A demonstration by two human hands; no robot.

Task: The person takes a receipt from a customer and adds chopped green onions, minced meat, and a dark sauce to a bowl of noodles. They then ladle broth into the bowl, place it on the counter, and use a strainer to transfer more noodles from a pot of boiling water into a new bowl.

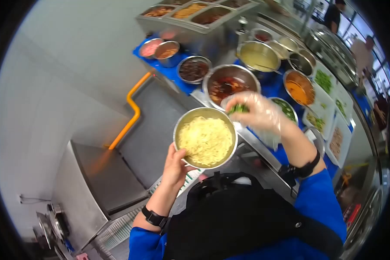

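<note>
My left hand point(175, 166) grips the rim of a steel bowl point(176, 138), thumb inside the edge and fingers underneath. Pale yellow noodles point(206, 141) fill the bowl. Up and to the right, my right hand point(262, 112) wears a clear plastic glove and pinches some chopped greens point(239, 108). It hovers by the bowl's upper right rim, in front of a large steel bowl of dark red sauce point(229, 86). Just behind the gloved wrist stands a bowl of sliced green vegetables point(286, 109), partly covered by my hand.
A blue-covered counter point(184, 86) carries several steel bowls, among them a pot of pale yellow liquid point(259, 58) and a bowl of orange sauce point(300, 89). White trays point(333, 143) line the right side. A yellow pipe point(132, 108) runs at left. People point(333, 17) stand in the far background.
</note>
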